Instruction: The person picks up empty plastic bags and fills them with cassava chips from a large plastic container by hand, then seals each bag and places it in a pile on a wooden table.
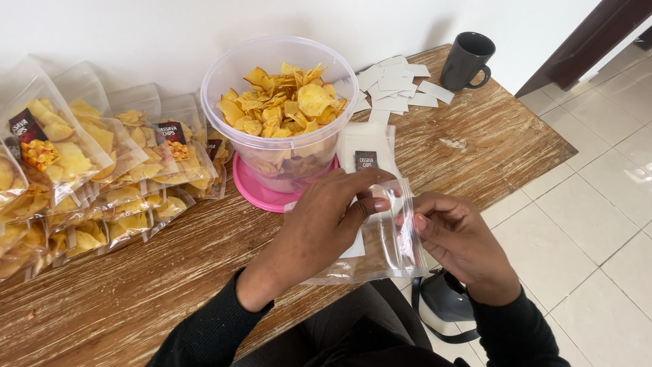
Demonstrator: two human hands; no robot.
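Now our left hand and right hand both pinch 1 clear empty pouch at lower centre. Just above it stands our tub of chips, with filled bags at left.

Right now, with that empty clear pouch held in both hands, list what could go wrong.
1. The clear plastic pouch is pinched only at its top by the left hand and right hand; it may slip.
2. The heaped clear tub of yellow chips stands close; a forearm may knock it.
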